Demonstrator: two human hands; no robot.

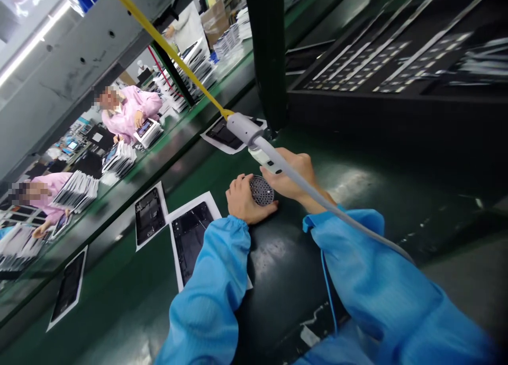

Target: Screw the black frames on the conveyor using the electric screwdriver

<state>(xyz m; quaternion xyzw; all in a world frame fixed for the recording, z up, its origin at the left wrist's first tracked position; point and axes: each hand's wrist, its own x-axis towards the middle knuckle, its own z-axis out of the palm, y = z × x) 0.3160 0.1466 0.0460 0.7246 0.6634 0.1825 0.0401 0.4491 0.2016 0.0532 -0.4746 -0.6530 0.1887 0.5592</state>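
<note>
perforated disc (262, 189): part behind left hand (243, 200) | right hand (297, 170): part behind grey cable (317, 195) | tray (357, 113): cut off right, contents blurred

Round grey piece (262, 191) — dotted with dark holes, white device (262, 158) — slanted, just beside it

Two bright blue sleeves fill much of my view: the left sleeve (208, 296) at lower center, the right sleeve (381, 285) sweeping to the lower right corner. I see smooth cloth with a faint sheen, loose and creased. The left cuff (234, 226) gathers into a ruffled band; the right cuff (317, 223) flares wider. A thin blue cord (329, 296) hangs below that one. My left hand (246, 200) and right hand (296, 172) are bare.
</note>
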